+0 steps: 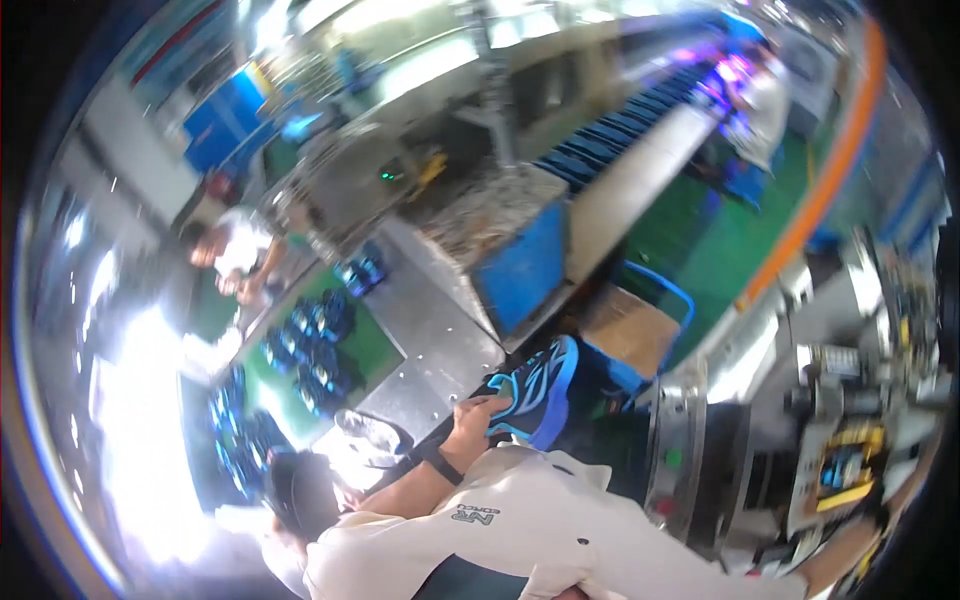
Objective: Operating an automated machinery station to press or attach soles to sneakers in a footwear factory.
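Observation:
A black running shoe (548, 385) with bright blue markings and a blue-to-violet sole is in my left hand (476, 416). The fingers are wrapped over the shoe's upper, and a dark band circles that wrist. My right arm stretches far out to the right, where my right hand (908, 482) sits at the blurred rim beside a machine (845, 465) with yellow and blue parts. Its fingers cannot be made out. A pale grey-white shoe-like item (372, 436) lies left of my left forearm, by the metal table (440, 350).
Several dark-blue shoes (310, 340) stand in groups at left. A blue-sided box (525, 270) adjoins a conveyor (640, 190) lined with dark items. A blue-framed cart (630, 330) and an orange rail (825, 205) stand right. One person is close left; others work farther off.

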The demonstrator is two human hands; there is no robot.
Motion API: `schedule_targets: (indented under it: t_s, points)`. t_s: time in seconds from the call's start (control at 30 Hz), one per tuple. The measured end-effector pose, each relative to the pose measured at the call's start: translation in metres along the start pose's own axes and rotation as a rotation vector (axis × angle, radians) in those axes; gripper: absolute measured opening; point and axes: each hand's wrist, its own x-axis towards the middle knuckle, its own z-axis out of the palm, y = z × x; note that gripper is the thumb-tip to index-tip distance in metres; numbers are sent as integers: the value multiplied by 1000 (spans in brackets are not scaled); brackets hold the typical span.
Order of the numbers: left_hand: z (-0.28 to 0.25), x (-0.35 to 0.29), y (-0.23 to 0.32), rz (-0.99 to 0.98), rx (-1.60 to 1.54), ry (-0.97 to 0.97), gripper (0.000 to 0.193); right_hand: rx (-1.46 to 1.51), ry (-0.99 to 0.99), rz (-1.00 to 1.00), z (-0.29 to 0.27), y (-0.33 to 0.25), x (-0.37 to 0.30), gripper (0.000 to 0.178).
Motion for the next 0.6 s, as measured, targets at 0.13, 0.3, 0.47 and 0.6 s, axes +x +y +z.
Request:
schedule_targets:
  t_s: [0.13,0.3,0.47,0.6]
  points:
    - [-86,25,9,47,-199,341,20,-3,-142,-38,76,17,17,35]
    - [-254,113,-31,242,-50,625,30,-69,-263,-7,252,-42,-24,30]
    - [-328,170,62,294,-183,861,18,-241,-609,70,367,-5,39,37]
    - [-412,229,58,353,351,1210,37,-199,-942,-72,624,-64,60,42]
